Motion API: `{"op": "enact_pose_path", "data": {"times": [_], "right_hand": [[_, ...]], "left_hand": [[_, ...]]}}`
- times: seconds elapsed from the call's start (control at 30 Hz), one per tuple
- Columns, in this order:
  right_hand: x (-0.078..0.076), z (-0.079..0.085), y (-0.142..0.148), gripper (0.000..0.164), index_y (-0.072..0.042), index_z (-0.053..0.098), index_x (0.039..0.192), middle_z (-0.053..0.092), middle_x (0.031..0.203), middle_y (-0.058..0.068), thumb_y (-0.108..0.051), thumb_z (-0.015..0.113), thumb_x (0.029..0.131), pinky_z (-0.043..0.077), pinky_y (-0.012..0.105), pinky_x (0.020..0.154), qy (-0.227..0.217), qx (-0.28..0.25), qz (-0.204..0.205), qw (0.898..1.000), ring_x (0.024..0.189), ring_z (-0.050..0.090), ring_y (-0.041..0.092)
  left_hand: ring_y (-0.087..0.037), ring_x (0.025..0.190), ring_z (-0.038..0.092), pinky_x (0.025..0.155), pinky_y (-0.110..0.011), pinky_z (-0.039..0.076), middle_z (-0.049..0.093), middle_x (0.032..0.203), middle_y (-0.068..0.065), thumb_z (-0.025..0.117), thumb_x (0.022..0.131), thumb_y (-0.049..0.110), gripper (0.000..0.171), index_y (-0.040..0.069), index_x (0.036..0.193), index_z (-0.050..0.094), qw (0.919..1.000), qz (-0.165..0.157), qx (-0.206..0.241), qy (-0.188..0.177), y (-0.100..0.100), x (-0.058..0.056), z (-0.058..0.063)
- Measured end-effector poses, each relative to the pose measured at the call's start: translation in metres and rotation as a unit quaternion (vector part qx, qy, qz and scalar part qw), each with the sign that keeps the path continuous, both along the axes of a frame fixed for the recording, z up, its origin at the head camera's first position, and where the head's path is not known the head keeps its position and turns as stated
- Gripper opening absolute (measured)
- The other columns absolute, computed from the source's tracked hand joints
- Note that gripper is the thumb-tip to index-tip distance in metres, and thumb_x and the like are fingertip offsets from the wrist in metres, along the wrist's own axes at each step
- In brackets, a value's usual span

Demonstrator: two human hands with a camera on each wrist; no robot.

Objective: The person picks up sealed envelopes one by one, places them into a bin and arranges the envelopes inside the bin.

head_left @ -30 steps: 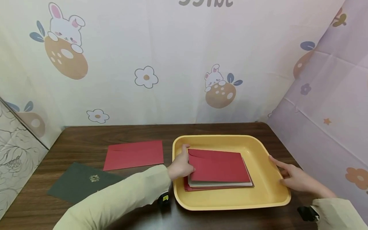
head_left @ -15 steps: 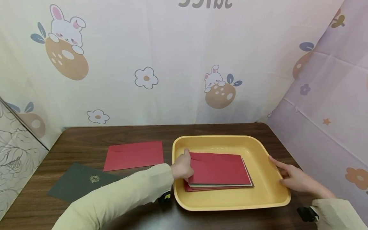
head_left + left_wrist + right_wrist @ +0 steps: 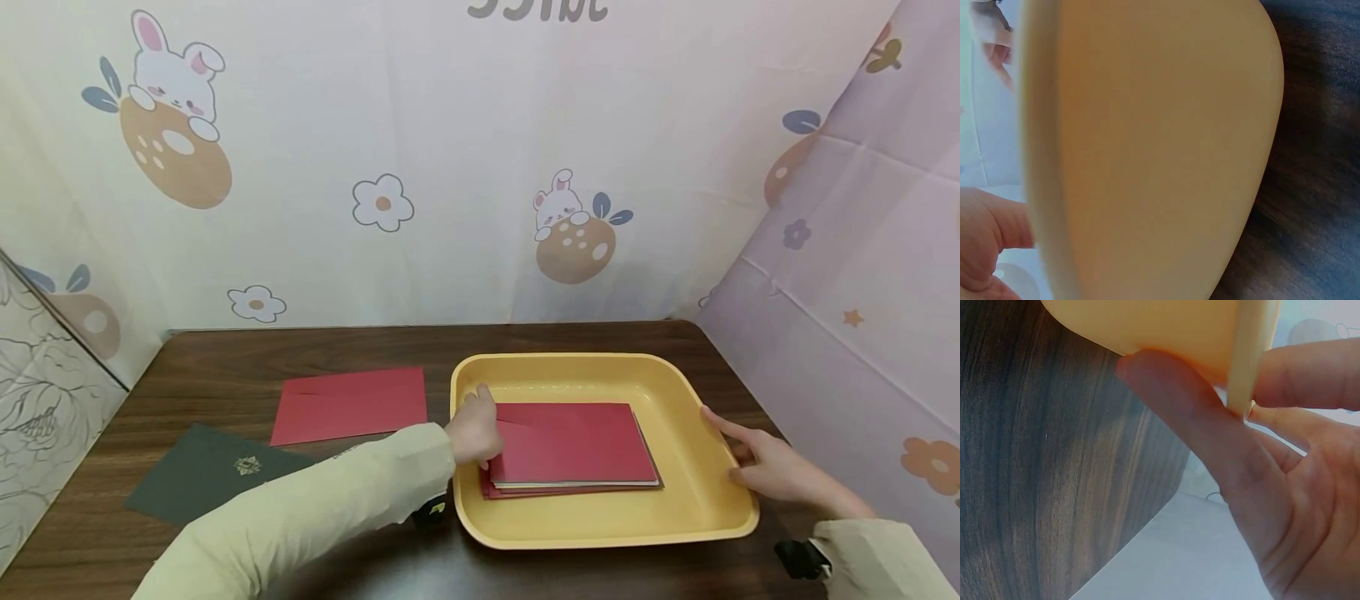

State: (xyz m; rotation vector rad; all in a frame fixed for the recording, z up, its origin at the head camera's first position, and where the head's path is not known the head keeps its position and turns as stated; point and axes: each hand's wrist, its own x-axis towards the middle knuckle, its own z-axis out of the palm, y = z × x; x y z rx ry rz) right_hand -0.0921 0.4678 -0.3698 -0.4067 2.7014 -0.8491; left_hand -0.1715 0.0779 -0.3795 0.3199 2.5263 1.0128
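Observation:
A stack of envelopes (image 3: 570,442), red on top with pale and red edges showing below, lies flat in the left part of a yellow tray (image 3: 693,492). My left hand (image 3: 474,427) reaches over the tray's left wall and grips the stack's left end. Its fingertips are partly hidden in the head view. The left wrist view mostly shows the tray's outer wall (image 3: 1160,137). My right hand (image 3: 772,462) holds the tray's right side. In the right wrist view, the digits of the right hand (image 3: 1285,469) lie on both sides of the tray's rim (image 3: 1250,356).
Left of the tray, a single red envelope (image 3: 348,406) lies on the dark wood table (image 3: 225,354). A dark green envelope (image 3: 202,483) with a gold emblem lies nearer, partly covered by the left sleeve (image 3: 322,508). Patterned fabric (image 3: 465,275) hangs behind the table.
The left end of the top envelopes has come down, and the stack lies flatter and more even. My left hand has shifted slightly and curled more. The right hand and tray stay put.

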Motion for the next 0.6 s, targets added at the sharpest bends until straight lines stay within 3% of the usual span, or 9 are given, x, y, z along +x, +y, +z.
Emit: {"op": "enact_pose_path", "data": {"times": [0.13, 0.27, 0.33, 0.5, 0.6], "right_hand": [[0.000, 0.000, 0.000, 0.090, -0.002, 0.003, 0.151, 0.069, 0.093, 0.023, 0.006, 0.057, 0.079, 0.042, 0.022, 0.053, 0.000, 0.009, -0.004, 1.000, 0.066, 0.054, -0.002], [-0.001, 0.001, -0.001, 0.088, 0.003, 0.005, 0.149, 0.069, 0.093, 0.022, 0.006, 0.057, 0.079, 0.042, 0.022, 0.053, -0.001, 0.015, -0.009, 1.000, 0.066, 0.054, -0.002], [-0.001, 0.001, -0.001, 0.088, 0.005, 0.005, 0.149, 0.069, 0.094, 0.023, 0.006, 0.058, 0.079, 0.043, 0.022, 0.054, 0.000, 0.020, -0.010, 1.000, 0.067, 0.055, -0.002], [-0.001, 0.002, -0.002, 0.093, -0.010, 0.002, 0.152, 0.069, 0.094, 0.023, 0.006, 0.058, 0.079, 0.043, 0.022, 0.055, 0.002, 0.024, -0.014, 1.000, 0.068, 0.054, -0.002], [0.000, 0.002, -0.002, 0.096, -0.024, 0.002, 0.151, 0.069, 0.092, 0.022, 0.006, 0.058, 0.079, 0.042, 0.022, 0.053, 0.002, 0.022, -0.016, 1.000, 0.066, 0.053, -0.001]], "left_hand": [[-0.026, 0.058, 0.059, 0.050, -0.034, 0.054, 0.042, 0.128, -0.031, 0.063, 0.076, -0.005, 0.076, -0.011, 0.140, 0.022, 0.9999, -0.005, 0.012, 0.000, -0.005, 0.000, 0.003], [-0.029, 0.056, 0.064, 0.054, -0.034, 0.055, 0.038, 0.135, -0.032, 0.061, 0.076, -0.006, 0.077, -0.012, 0.141, 0.021, 0.9987, -0.010, 0.049, -0.006, -0.011, -0.001, 0.005], [-0.027, 0.058, 0.064, 0.055, -0.032, 0.054, 0.044, 0.129, -0.030, 0.062, 0.074, -0.007, 0.078, -0.012, 0.141, 0.022, 0.9972, -0.012, 0.073, -0.009, -0.015, -0.001, 0.005], [-0.017, 0.061, 0.063, 0.061, -0.029, 0.054, 0.056, 0.103, -0.020, 0.063, 0.081, -0.001, 0.063, -0.009, 0.136, 0.033, 0.9906, 0.005, 0.136, -0.015, -0.025, -0.003, 0.004], [-0.017, 0.058, 0.065, 0.065, -0.029, 0.054, 0.053, 0.106, -0.018, 0.059, 0.088, 0.004, 0.047, -0.007, 0.129, 0.041, 0.9840, 0.038, 0.174, -0.006, -0.032, -0.003, 0.004]]}}
